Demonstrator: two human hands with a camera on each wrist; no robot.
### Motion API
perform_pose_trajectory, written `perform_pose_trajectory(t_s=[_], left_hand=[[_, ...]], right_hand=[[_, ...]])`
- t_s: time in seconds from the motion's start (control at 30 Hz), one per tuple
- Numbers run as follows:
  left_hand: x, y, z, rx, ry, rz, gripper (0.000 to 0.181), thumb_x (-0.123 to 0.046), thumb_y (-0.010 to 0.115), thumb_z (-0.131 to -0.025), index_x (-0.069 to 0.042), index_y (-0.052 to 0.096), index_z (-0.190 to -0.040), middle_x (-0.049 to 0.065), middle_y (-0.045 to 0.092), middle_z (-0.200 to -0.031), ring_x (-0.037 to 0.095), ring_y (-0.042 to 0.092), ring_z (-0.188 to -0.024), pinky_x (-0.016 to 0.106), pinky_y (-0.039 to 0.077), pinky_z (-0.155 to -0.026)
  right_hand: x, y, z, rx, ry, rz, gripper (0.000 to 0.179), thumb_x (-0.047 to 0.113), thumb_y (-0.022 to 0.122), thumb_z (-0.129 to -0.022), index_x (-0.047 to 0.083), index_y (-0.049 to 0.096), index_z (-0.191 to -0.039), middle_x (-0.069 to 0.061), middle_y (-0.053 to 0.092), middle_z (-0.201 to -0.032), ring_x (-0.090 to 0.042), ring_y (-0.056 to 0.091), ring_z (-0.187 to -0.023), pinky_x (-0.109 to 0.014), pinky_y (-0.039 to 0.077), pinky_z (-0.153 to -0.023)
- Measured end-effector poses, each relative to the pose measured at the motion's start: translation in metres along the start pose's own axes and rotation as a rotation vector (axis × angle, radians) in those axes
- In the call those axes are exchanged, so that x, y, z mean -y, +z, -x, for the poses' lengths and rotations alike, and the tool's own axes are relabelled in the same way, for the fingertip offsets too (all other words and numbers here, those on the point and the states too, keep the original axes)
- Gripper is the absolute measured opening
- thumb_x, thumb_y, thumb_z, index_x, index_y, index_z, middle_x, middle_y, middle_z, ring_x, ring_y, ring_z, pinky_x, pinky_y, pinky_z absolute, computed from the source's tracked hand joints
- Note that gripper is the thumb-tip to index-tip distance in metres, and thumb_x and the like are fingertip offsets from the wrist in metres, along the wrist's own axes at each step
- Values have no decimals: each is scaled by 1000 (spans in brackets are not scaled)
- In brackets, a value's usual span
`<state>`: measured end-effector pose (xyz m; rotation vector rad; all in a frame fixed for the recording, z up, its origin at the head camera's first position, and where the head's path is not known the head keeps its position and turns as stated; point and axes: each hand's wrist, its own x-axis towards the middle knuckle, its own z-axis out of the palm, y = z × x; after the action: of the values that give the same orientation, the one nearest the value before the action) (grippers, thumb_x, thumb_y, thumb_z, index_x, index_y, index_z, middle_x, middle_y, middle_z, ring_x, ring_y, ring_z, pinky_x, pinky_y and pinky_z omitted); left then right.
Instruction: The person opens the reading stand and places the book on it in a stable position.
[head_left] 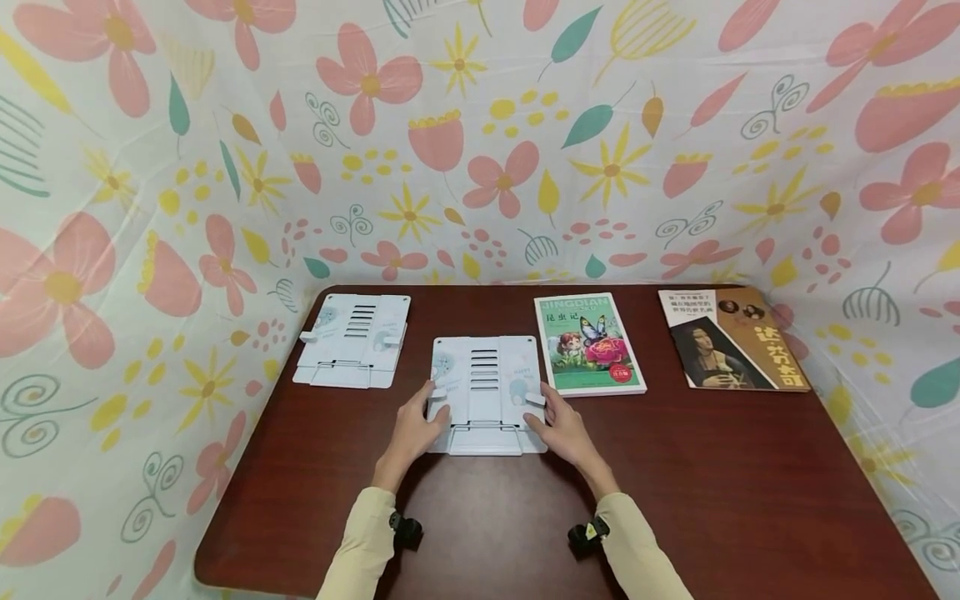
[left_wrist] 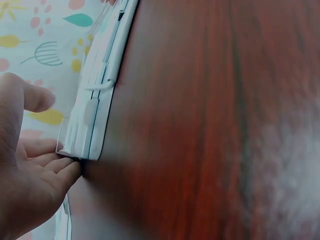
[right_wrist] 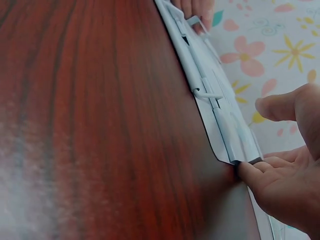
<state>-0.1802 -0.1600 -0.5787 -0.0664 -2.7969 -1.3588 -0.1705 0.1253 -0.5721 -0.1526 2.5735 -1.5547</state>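
In the head view a white folding book stand (head_left: 484, 375) lies folded on the table, with dark slots down its middle and a wire support along its front. My left hand (head_left: 416, 427) is at its left edge and my right hand (head_left: 564, 427) at its right. The left wrist view shows the stand (left_wrist: 92, 110) with the fingers (left_wrist: 52, 167) at its side edge and the thumb raised apart from it. Likewise, in the right wrist view the fingers (right_wrist: 270, 172) touch the edge of the stand (right_wrist: 220, 107), thumb lifted; some fingertips are hidden at the edge.
A second white book stand (head_left: 352, 340) lies farther back on the left of the dark red wooden table (head_left: 712, 483). Behind and to the right are a green-covered children's book (head_left: 588, 346) and a brown-and-white book (head_left: 731, 337). Flower-patterned cloth (head_left: 502, 150) surrounds the table's back and sides.
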Motion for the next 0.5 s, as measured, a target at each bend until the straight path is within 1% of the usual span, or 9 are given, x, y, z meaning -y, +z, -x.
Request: perform_pose_trajectory(t_s=[0.1, 0.2, 0.3, 0.37, 0.43, 0.5], left_hand=[[2, -5, -1, 30, -7, 34, 57, -27, 59, -102, -1, 45, -151, 20, 47, -155, 34, 49, -141, 49, 43, -114], [4, -18, -12, 49, -12, 52, 50, -25, 55, -104, -3, 48, -149, 20, 57, -145, 36, 59, -130, 48, 49, -107], [6, -31, -33, 83, -20, 55, 45, -22, 54, -105, -3, 52, -146, 20, 66, -132, 36, 64, -122, 48, 52, -102], [7, -38, -48, 129, -48, 63, 45, -21, 54, -105, -2, 52, -145, 19, 68, -127, 35, 66, -118, 47, 54, -100], [7, -43, -63, 188, -78, 99, 45, -18, 54, -104, 1, 50, -145, 22, 67, -125, 35, 67, -115, 44, 56, -97], [7, -46, -76, 229, -125, 138, 46, -16, 56, -104, 2, 49, -145, 23, 65, -123, 34, 69, -111, 41, 58, -94]], right_hand=[[0, -3, 0, 17, -11, 1, 72, 16, 66, -99, -8, 28, -156, -29, 31, -160, -40, 36, -146, -48, 40, -112], [3, -8, -1, 5, -11, -11, 70, 19, 62, -101, -9, 28, -155, -30, 33, -159, -40, 36, -146, -47, 39, -113], [8, -12, -1, -61, -27, -7, 66, 21, 60, -102, -10, 32, -153, -32, 39, -155, -40, 41, -144, -46, 41, -112], [13, -13, 2, -124, -53, 11, 62, 22, 61, -102, -10, 38, -150, -31, 47, -149, -39, 49, -139, -44, 45, -109], [18, -11, 6, -179, -90, 31, 53, 18, 62, -101, -10, 48, -144, -29, 59, -138, -37, 61, -128, -43, 52, -103], [23, -6, 11, -216, -126, 64, 40, 14, 64, -99, -9, 60, -132, -25, 71, -120, -33, 72, -110, -42, 58, -92]])
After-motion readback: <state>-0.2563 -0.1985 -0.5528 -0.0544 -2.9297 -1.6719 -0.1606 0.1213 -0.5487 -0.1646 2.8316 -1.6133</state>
